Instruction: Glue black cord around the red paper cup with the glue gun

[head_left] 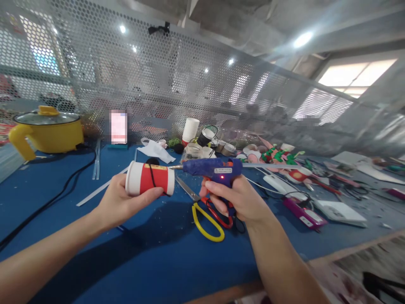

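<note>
My left hand (115, 198) is wrapped round a paper cup (133, 178), white with a red band, lying on its side in the air. A black cord (152, 174) crosses the band, and my thumb presses near its lower end. In my right hand (234, 196) is a blue hot glue gun (202, 167) with a red light on its side and a clear glue stick in its back. Its metal nozzle points left and is at the cup's right end; whether they touch I cannot tell. Scissors (209, 223) with yellow and red handles lie below the gun, their blades partly hidden.
A yellow electric pot (52, 133) with a black cable stands at the left. A lit phone (118, 126) leans before the perforated metal screen (152, 71). Stacked white cups (190, 130) stand at the back; a purple power strip (304, 213) lies right on the blue table (152, 261).
</note>
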`<state>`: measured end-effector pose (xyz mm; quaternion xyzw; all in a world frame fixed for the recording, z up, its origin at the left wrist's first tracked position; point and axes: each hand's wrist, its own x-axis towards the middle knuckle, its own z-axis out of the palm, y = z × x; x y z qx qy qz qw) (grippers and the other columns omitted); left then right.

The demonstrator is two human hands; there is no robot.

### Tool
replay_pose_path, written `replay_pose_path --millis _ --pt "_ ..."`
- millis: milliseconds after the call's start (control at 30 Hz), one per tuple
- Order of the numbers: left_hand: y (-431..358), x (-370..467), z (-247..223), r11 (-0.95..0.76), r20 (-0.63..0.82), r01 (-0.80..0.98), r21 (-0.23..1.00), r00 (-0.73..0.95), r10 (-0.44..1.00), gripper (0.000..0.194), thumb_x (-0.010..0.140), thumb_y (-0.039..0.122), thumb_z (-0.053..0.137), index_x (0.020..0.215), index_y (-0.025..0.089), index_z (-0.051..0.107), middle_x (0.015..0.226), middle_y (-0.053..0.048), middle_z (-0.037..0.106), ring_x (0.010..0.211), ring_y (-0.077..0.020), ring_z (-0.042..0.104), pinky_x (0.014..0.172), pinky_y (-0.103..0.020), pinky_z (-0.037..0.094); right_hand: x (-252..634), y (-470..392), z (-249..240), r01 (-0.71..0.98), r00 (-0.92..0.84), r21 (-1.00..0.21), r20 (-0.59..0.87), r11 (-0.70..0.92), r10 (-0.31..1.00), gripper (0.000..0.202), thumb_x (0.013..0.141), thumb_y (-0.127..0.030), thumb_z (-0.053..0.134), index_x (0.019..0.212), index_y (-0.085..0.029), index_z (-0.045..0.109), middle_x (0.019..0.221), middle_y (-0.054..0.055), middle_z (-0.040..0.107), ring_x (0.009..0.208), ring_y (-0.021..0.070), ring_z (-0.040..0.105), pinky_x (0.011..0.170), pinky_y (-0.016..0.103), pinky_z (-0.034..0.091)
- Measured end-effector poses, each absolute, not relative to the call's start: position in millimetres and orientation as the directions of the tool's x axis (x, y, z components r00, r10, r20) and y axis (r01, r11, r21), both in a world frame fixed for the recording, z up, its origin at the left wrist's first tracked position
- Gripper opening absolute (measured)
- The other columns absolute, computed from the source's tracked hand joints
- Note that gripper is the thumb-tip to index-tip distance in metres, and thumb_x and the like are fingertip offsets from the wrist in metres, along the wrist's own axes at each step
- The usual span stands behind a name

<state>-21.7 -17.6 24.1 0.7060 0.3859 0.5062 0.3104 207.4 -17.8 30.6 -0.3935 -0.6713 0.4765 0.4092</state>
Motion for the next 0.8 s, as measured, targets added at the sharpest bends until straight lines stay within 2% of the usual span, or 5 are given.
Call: replay_pose_path --millis 267,633,800 --pt "-15.7 -20.9 23.4 -0.590 0.565 0.243 0.770 0.173 0.807 0.006 0.060 0.013 0.066 0.062 0.019 0.067 0.054 0.005 0.066 0.046 -0.0083 0.056 0.044 -0.012 0.046 206.3 -19.2 31.2 0.141 -0.341 -0.961 0.178 0.237 0.923 0.024 0.079 -0.032 0.051 0.067 -0.012 0.058 0.033 -0.007 0.040 0.028 0.0032 0.035 0.032 0.017 0.029" --pt "-14.9 -20.4 22.3 -0.554 0.526 0.206 0.807 0.175 0.832 0.008 0.059 0.011 0.066 0.060 0.019 0.068 0.056 0.004 0.067 0.049 -0.0103 0.060 0.047 -0.014 0.048 206.0 -19.9 32.1 0.163 -0.342 -0.956 0.178 0.245 0.923 0.024 0.079 -0.031 0.051 0.066 -0.012 0.057 0.033 -0.007 0.040 0.028 0.0036 0.035 0.033 0.018 0.031" --pt "-16.2 -20.2 22.9 -0.470 0.453 0.135 0.872 0.142 0.880 0.010 0.057 0.010 0.067 0.058 0.019 0.068 0.055 0.005 0.068 0.048 -0.0096 0.060 0.046 -0.013 0.048 206.2 -20.3 31.7 0.167 -0.339 -0.954 0.182 0.249 0.923 0.024 0.078 -0.032 0.052 0.065 -0.012 0.056 0.033 -0.007 0.040 0.027 0.0036 0.035 0.032 0.018 0.030"
